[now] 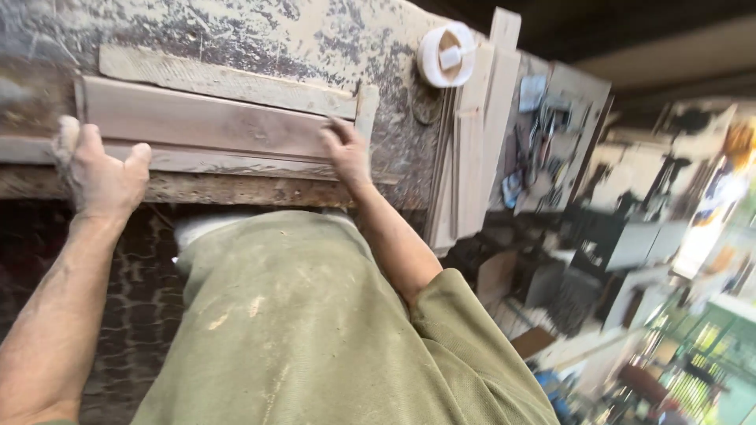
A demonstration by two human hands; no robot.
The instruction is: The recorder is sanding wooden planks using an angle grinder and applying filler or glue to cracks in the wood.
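On the scarred, dust-caked grey desk (260, 31), a long flat brownish wooden board (197, 118) lies lengthwise at about 11 o'clock, above the person's olive-green shirt (315, 338). The left hand (98, 177), at 9 o'clock, has its fingers loosely curled over the board's near edge at the left end, while the right hand (346, 149) presses spread fingers flat on the board's right end. A white roll of tape (445, 53) sits at 1 o'clock, with pale narrow wooden slats (472, 142) stacked just beside it.
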